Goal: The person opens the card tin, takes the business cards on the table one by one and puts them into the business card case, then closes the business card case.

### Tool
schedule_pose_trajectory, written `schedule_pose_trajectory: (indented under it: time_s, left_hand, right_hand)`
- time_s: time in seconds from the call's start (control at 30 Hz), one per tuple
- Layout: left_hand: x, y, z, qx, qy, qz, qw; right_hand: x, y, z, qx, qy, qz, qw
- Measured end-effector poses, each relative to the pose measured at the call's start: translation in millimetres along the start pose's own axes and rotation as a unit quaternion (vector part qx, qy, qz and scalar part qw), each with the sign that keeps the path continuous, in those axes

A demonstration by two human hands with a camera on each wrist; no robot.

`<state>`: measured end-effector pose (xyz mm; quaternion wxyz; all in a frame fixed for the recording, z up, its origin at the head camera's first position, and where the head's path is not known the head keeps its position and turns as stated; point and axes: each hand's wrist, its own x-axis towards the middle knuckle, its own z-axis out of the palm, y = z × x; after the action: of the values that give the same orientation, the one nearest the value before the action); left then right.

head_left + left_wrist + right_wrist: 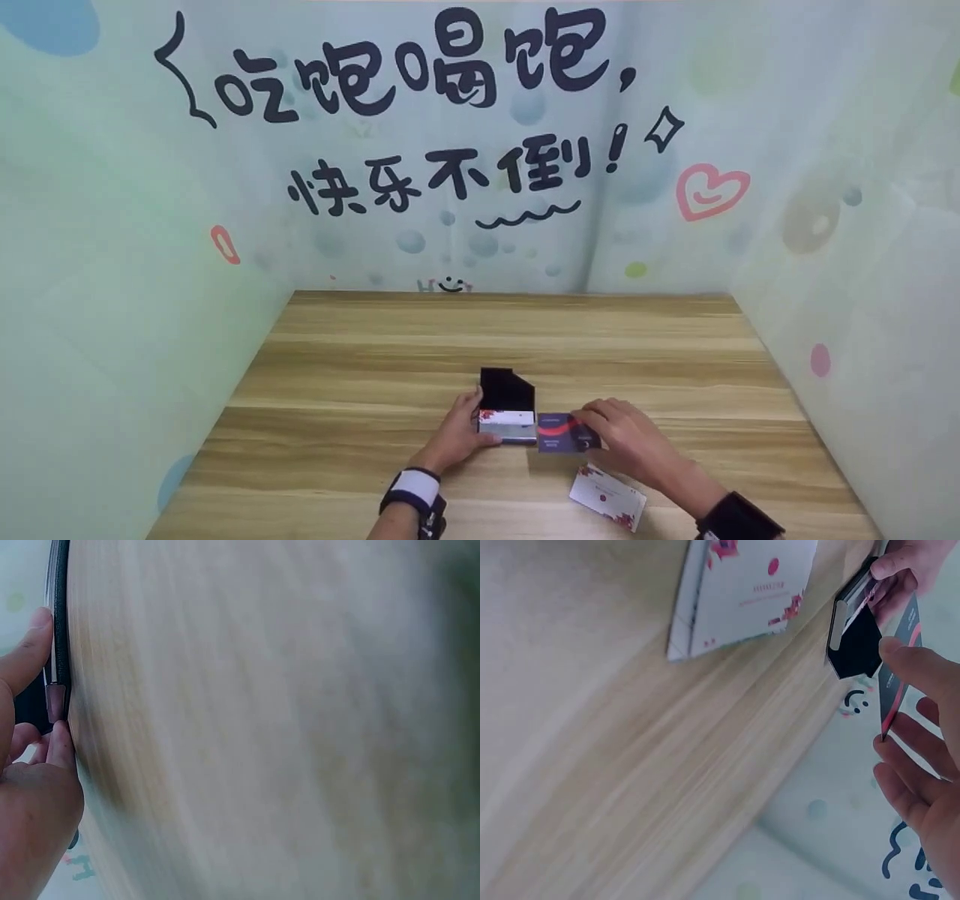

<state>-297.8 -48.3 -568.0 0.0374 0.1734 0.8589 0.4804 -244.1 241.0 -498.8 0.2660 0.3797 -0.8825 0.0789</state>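
Toward the near side of the bench (337, 375), the left hand (459, 433) grips a card case (517, 433), its black flap open, while the right hand (626, 435) pinches a dark card (559, 433) just beside it. I'd call this the card-handling step, though I can't tell whether it's going in or out. Next seems to want a steady case and level card. A flowered card (519, 417) inside may crowd the slot; a white pack (609, 499) lies near the right hand.
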Motion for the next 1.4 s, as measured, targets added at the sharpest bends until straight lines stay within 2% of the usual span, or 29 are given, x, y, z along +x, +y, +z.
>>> schedule_pose_trajectory:
  time_s: [0.17, 0.27, 0.43, 0.6, 1.03, 1.4]
  left_hand:
    - [-0.3, -0.6, 0.1, 0.006, -0.002, 0.011, 0.9999]
    - [-0.7, 0.7, -0.7, -0.001, -0.003, 0.007, 1.0]
    - [-1.1, 3.1, -2.3, -0.016, -0.005, 0.006, 0.9998]
    - [-1.2, 2.3, -1.6, -0.01, 0.0, 0.014, 0.9999]
    - [-2.3, -0.4, -1.7, -0.001, -0.003, 0.009, 0.9999]
    - [-0.5, -3.5, -0.2, 0.003, -0.005, 0.015, 0.9999]
  right_hand:
    - [16.0, 0.9, 5.2, -0.008, -0.021, -0.014, 1.0]
    - [25.7, 0.2, 9.7, 0.002, -0.03, -0.019, 0.999]
    - [40.6, 1.1, 19.9, 0.021, -0.027, -0.03, 0.999]
    - [50.9, 3.0, 30.5, 0.026, -0.016, -0.037, 0.999]
    - [64.5, -0.5, 60.9, 0.025, -0.044, -0.017, 0.999]
    - [73.9, -8.1, 77.4, 0.02, -0.074, 0.031, 0.997]
